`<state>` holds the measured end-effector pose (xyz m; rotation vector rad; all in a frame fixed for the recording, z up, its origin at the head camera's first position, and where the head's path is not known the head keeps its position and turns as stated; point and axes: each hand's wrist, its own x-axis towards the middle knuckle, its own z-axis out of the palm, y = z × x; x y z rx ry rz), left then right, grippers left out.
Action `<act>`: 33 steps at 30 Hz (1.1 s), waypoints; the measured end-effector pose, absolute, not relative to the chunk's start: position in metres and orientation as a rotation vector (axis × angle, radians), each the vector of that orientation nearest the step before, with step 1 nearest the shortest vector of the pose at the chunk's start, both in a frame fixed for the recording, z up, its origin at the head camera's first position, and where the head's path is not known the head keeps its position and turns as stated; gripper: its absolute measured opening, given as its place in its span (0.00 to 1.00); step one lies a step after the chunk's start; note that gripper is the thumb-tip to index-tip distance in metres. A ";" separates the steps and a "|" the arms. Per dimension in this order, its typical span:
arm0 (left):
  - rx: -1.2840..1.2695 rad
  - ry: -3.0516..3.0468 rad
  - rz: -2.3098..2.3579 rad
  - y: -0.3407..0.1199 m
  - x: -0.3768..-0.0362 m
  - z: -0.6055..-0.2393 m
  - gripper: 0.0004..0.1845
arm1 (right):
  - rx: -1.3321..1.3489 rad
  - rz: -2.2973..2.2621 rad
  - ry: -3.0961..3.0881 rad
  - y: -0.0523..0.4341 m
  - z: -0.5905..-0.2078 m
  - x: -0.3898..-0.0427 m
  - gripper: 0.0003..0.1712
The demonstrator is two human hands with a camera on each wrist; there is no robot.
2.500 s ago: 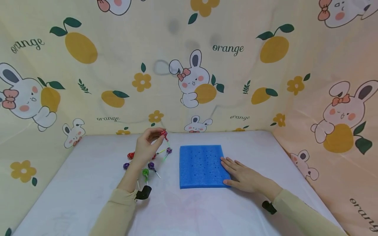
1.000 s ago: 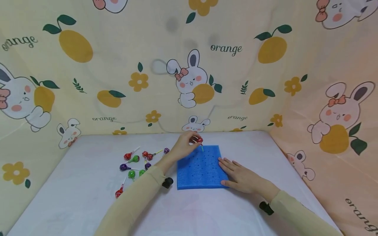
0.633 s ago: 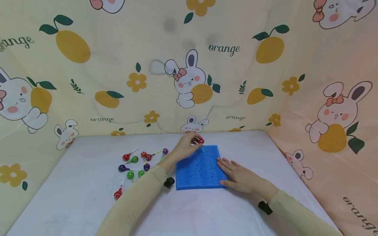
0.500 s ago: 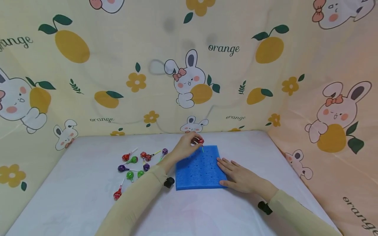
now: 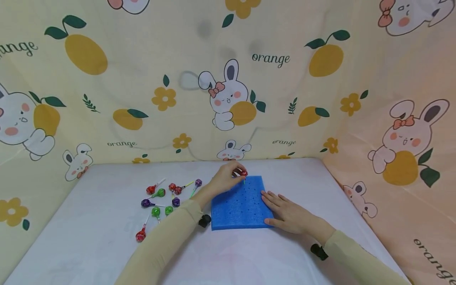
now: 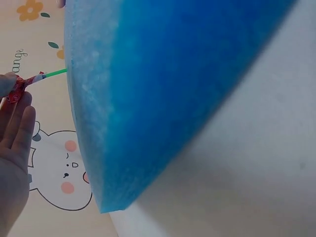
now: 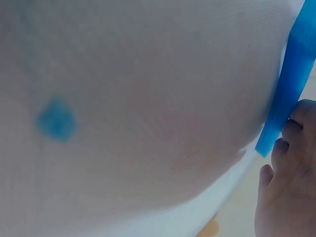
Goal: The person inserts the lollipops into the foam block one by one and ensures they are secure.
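The red lollipop [image 5: 244, 173] stands nearly upright over the far edge of the blue foam block [image 5: 238, 206], its green stick pointing down at the foam's top face. Whether the tip already sits in a hole cannot be told. The left hand [image 5: 225, 178] pinches the wrapped head between thumb and fingers [image 6: 19, 118], clamped on the candy. The step in hand looks like planting the stick in the far row of holes; the next move probably calls for keeping the stick straight and pressing down gently so it does not bend or miss the hole.

The lollipop has a small round head in crinkled red wrapper on a thin bright green stick [image 6: 53, 73]. The foam is a square slab dotted with rows of small dark holes.

The right hand [image 5: 289, 213] lies flat with fingers straight, pressing on the foam's near right corner and steadying it.

To the left of the foam, loose lollipops [image 5: 162, 196] in red, green and purple lie scattered on the white table [image 5: 89, 237].
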<state>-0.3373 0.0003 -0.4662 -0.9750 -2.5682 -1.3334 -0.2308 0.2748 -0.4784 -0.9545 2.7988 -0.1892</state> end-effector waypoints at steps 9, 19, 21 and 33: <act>-0.992 -2.588 -1.316 0.003 -0.337 -0.465 0.10 | -0.951 -0.192 2.805 0.275 -0.480 -0.231 0.52; -1.018 -2.610 -1.288 0.004 -0.335 -0.465 0.10 | -0.958 -0.188 2.807 0.275 -0.480 -0.230 0.52; -1.020 -2.611 -1.284 0.004 -0.335 -0.465 0.10 | -0.961 -0.193 2.806 0.275 -0.479 -0.230 0.52; -1.043 -2.604 -1.249 0.004 -0.334 -0.465 0.11 | -0.972 -0.189 2.807 0.275 -0.477 -0.229 0.51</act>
